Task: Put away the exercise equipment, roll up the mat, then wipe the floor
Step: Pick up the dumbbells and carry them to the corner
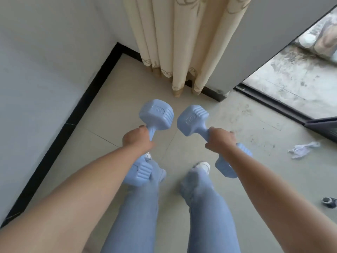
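Note:
I hold two light-blue plastic dumbbells above the pale tiled floor (116, 114). My left hand (136, 138) grips the handle of the left dumbbell (156, 115), its far head pointing toward the corner. My right hand (219, 138) grips the handle of the right dumbbell (193, 118), whose near head shows beside my forearm. Both dumbbells are tilted, far heads close together but apart. My legs in blue jeans and white shoes stand below. No mat is in view.
A cream curtain (182, 42) hangs in the corner ahead. White walls with black skirting (76, 114) run along the left. A sliding door track (273, 105) and a dirty balcony lie to the right. A crumpled cloth (303, 149) and a small dark object (329, 201) lie on the floor at right.

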